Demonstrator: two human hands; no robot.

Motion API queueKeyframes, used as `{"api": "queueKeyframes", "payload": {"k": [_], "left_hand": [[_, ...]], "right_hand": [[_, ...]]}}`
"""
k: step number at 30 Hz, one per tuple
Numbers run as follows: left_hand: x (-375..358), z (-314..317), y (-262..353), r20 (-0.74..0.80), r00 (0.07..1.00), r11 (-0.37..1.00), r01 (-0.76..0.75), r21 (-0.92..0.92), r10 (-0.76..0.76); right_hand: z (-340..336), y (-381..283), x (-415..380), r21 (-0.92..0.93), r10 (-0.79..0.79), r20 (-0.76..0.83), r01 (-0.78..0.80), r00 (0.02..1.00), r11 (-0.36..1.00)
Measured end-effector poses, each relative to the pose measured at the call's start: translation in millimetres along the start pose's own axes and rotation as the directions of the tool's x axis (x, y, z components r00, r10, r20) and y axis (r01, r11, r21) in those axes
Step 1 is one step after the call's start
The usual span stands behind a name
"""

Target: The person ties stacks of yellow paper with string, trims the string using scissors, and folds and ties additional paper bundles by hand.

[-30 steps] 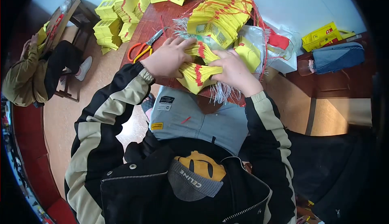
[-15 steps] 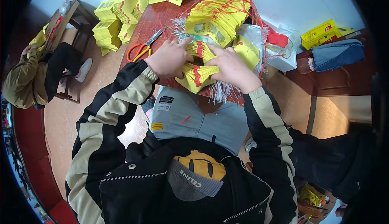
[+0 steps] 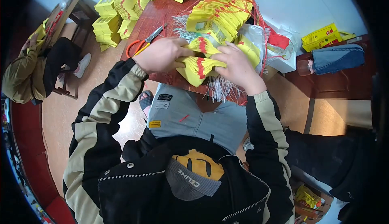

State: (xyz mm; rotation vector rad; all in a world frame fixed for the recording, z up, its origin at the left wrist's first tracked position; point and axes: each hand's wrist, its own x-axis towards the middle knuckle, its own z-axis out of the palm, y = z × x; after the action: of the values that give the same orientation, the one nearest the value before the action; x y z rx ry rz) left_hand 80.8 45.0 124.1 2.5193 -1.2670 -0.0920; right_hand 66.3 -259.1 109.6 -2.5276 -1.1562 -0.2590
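Note:
A folded bundle of yellow paper [image 3: 193, 72] with red marks lies between my hands near the edge of the red-brown table [image 3: 169, 78]. My left hand [image 3: 164, 54] closes its fingers on the bundle's left side. On the right side my right hand [image 3: 237, 65] pinches the folded layers. Scissors [image 3: 145, 41] with orange and yellow handles lie beside my left hand. White strings [image 3: 225, 89] hang just below my right hand. Beyond the bundle stands a long stack of yellow papers [image 3: 221, 15] with red strings on it.
More yellow stacks [image 3: 107, 29] are at the left beyond the table. A seated person [image 3: 36, 68] is at far left. At right are a white box [image 3: 285, 62], folded denim [image 3: 338, 57] and a yellow bag [image 3: 322, 37]. Another person's dark clothing [image 3: 320, 151] shows lower right.
My left hand has moved left and slightly down, still at the bundle. The gap between the bundle's two folded parts has narrowed.

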Motion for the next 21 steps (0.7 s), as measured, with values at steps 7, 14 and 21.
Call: {"api": "queueKeyframes", "payload": {"k": [7, 14, 21], "left_hand": [[-14.8, -9.9, 6.8, -0.191, 0.979, 0.982, 0.04, -0.187, -0.077], [-18.0, 44.6, -20.9, -0.136, 0.961, 0.899, 0.167, -0.404, -0.24], [-24.5, 67.7, -34.0, -0.072, 0.923, 0.669, 0.217, -0.711, -0.377]], "right_hand": [[-3.5, -1.5, -10.4, 0.354, 0.23, -0.01, -0.212, 0.973, 0.911], [41.0, 8.4, -12.4, 0.44, 0.37, 0.002, -0.333, 0.929, 0.834], [50.8, 14.1, -19.9, 0.718, 0.461, 0.098, -0.384, 0.882, 0.581]]}}
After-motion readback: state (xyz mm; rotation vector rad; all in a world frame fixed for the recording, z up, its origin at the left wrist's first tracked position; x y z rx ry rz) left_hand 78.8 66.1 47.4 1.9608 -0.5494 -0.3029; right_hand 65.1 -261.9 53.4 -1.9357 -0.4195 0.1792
